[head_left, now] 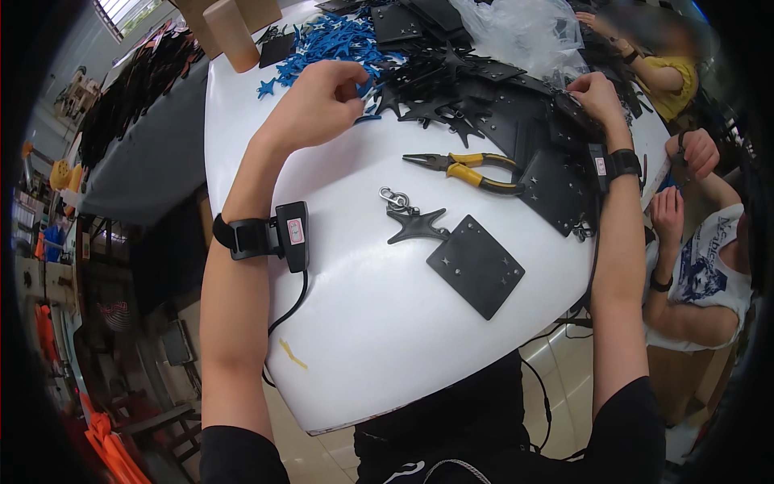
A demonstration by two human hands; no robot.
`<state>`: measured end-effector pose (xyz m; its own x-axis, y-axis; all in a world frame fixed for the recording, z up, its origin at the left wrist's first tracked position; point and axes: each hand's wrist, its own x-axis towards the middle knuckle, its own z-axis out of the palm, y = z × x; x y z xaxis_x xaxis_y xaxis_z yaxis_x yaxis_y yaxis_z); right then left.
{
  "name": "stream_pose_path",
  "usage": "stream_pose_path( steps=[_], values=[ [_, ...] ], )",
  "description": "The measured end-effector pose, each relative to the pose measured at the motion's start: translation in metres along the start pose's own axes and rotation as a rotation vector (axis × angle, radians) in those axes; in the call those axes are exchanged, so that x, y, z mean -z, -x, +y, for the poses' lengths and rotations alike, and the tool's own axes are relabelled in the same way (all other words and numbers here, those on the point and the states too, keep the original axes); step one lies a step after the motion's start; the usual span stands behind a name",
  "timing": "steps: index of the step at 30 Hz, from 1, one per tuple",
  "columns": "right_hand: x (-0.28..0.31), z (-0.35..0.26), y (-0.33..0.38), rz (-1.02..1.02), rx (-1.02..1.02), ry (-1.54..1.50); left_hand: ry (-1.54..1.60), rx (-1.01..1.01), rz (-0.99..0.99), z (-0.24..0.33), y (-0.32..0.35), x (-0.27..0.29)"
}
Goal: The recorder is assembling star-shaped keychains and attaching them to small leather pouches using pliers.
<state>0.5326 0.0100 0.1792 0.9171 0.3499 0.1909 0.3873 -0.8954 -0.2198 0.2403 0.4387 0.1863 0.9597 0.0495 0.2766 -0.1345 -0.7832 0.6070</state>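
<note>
My left hand (318, 103) hovers at the near edge of a pile of blue star-shaped pieces (326, 40), its fingers curled together. A bit of blue shows by the fingertips, but what they hold is hidden. Across the table, my right hand (598, 98) is closed at the edge of the black pile, fingertips down among dark pieces; its grip is unclear. Between my arms lies a black square leather tag (476, 268) with metal studs, joined to a black star-shaped piece (415, 226) and a metal clasp (393, 198). Yellow-handled pliers (472, 171) rest behind it.
Black star pieces (451, 113) and studded black squares (556, 189) heap across the far and right table. Clear plastic bags (520, 36) lie behind them. A tan cylinder (231, 36) stands far left. Two other people are along the right side. A cable (292, 310) trails from my left wrist device.
</note>
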Motion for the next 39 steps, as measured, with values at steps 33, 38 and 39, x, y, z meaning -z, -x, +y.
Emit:
stream_pose_path(
  steps=[33, 38, 39],
  values=[
    [0.023, -0.206, 0.112, -0.299, 0.510, -1.300, 0.879, 0.070, 0.068, 0.065, 0.004, -0.048],
    [0.013, -0.212, 0.115, -0.311, 0.490, -1.322, 0.880, 0.040, 0.168, 0.063, 0.003, -0.054],
    [0.013, -0.212, 0.116, -0.290, 0.483, -1.338, 0.845, 0.049, 0.191, 0.063, 0.002, -0.054]
  ],
)
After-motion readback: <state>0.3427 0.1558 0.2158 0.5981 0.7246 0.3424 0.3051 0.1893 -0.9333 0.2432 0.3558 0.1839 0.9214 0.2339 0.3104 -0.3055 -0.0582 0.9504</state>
